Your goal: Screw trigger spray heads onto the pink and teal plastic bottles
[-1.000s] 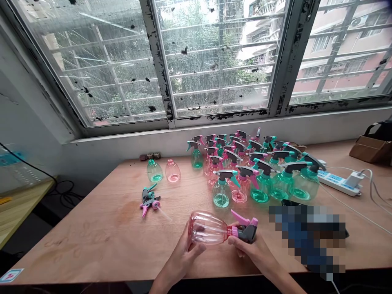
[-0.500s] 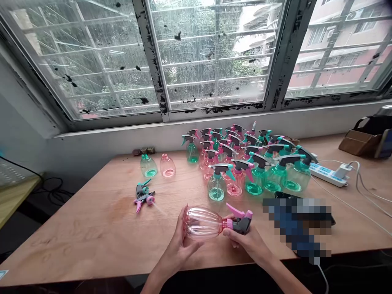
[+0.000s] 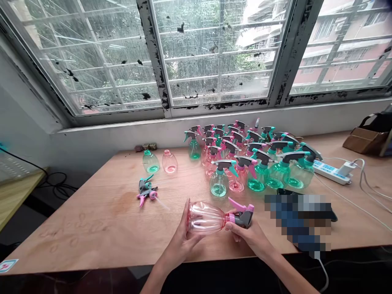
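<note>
Pink bottle (image 3: 206, 217) held sideways above near part of table (image 3: 101, 232). My left hand (image 3: 180, 241) cups its base (image 3: 189, 217); my right hand (image 3: 251, 233) grips spray head (image 3: 244, 219) by collar (image 3: 231, 218). Looks light, slick, thin-walled, likely dents if squeezed; stiff collar probably firmest hold.

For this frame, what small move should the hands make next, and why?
Probably a slight twist of the pink plastic collar with the right hand, to check or snug it: the left hand cradles the clear pink plastic bottle near its base, and the right holds the grey-and-pink trigger spray head at its neck. Tightness itself isn't visible.
</note>
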`<state>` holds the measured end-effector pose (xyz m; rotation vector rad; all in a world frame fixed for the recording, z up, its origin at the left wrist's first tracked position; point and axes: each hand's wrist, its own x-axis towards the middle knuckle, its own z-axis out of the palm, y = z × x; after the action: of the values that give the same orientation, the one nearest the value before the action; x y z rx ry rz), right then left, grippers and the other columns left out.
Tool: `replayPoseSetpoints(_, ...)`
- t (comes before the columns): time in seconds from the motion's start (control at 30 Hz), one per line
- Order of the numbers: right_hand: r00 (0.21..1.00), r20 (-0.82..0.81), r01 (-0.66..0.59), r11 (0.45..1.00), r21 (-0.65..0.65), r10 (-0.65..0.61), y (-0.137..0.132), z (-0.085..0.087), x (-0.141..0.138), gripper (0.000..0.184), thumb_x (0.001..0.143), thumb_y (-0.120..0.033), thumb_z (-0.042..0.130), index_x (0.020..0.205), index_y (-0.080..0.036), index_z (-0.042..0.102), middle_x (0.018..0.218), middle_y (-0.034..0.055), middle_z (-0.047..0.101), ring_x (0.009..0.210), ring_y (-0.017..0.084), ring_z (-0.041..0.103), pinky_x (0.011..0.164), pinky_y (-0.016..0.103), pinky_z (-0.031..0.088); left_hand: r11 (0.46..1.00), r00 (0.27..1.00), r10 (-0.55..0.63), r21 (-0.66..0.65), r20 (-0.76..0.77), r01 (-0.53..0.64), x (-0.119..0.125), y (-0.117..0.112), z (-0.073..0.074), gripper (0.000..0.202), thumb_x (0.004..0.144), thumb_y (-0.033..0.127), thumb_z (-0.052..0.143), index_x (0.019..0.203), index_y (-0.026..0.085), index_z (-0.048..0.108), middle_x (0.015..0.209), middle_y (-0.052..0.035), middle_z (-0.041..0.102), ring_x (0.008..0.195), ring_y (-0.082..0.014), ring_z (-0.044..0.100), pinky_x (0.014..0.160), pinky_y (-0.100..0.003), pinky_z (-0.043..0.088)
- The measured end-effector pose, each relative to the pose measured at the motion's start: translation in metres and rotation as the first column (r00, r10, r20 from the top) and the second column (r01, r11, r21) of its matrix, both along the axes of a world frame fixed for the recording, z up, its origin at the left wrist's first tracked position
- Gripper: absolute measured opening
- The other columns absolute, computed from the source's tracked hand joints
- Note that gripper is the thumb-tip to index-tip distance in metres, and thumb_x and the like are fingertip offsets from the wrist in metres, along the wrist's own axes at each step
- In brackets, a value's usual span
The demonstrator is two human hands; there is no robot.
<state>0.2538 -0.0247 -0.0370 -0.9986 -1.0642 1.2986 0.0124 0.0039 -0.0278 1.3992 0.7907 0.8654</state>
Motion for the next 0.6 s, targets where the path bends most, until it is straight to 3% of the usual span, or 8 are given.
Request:
replayPoseSetpoints(0.07,1.0,0.022,-0.003,1.0,0.005,0.003,-0.0003,0.0004,-0.0001,0.037,0.076,-0.045,0.082,0.094,-0.017,0.066,0.057,-0.0045,0.059,0.045,0.011,0.046,0.045,0.025,0.04,1.0,1.0,0.004,-0.009,0.003,-0.004,-0.0007,-0.0006,-0.0011,0.11,0.085,0.03,0.075,0.157,0.034,-0.008,0.155,-0.0125,0.041,0.137,-0.0315,0.047,0.12,-0.054,0.025)
replayPoseSetpoints(0.2,0.997,0.071,-0.009,1.0,0.007,0.009,-0.0002,-0.0023,0.001,0.038,0.077,-0.046,0.081,0.096,-0.016,0.067,0.051,-0.0064,0.054,0.044,0.012,0.047,0.044,0.025,0.039,1.0,0.999,-0.006,-0.021,0.035,0.007,-0.0011,-0.0007,-0.0043,0.103,0.086,0.03,0.075,0.158,0.035,0.001,0.163,-0.0116,0.028,0.141,-0.0329,0.041,0.119,-0.051,0.03)
replayPoseSetpoints(0.3,0.998,0.064,0.01,1.0,0.007,-0.01,-0.0003,-0.0057,0.0019,0.036,0.079,-0.045,0.08,0.096,-0.017,0.067,0.056,-0.0036,0.062,0.044,0.012,0.049,0.043,0.025,0.04,1.0,1.0,0.004,0.026,0.021,-0.004,-0.0012,-0.0009,-0.0042,0.102,0.084,0.025,0.077,0.157,0.038,0.008,0.165,-0.0083,0.022,0.143,-0.032,0.038,0.119,-0.049,0.031)
replayPoseSetpoints(0.43,1.0,0.019,0.015,1.0,0.009,-0.015,-0.0009,-0.0055,0.0015,0.036,0.078,-0.046,0.08,0.093,-0.017,0.066,0.065,0.0003,0.068,0.044,0.011,0.049,0.043,0.024,0.04,0.997,1.0,0.001,0.071,-0.003,-0.001,-0.0015,-0.0013,-0.0025,0.101,0.087,0.023,0.073,0.156,0.042,0.003,0.165,-0.0057,0.021,0.142,-0.0299,0.039,0.12,-0.05,0.027)
replayPoseSetpoints(0.6,0.999,0.045,-0.001,1.0,0.001,0.001,-0.0011,-0.0017,0.0008,0.037,0.076,-0.047,0.082,0.091,-0.017,0.067,0.054,-0.005,0.058,0.043,0.012,0.047,0.043,0.025,0.039,1.0,1.0,-0.005,0.031,-0.005,0.005,-0.0012,-0.0007,-0.0033,0.108,0.081,0.026,0.079,0.156,0.042,0.003,0.166,-0.0072,0.017,0.14,-0.0316,0.041,0.12,-0.051,0.027)
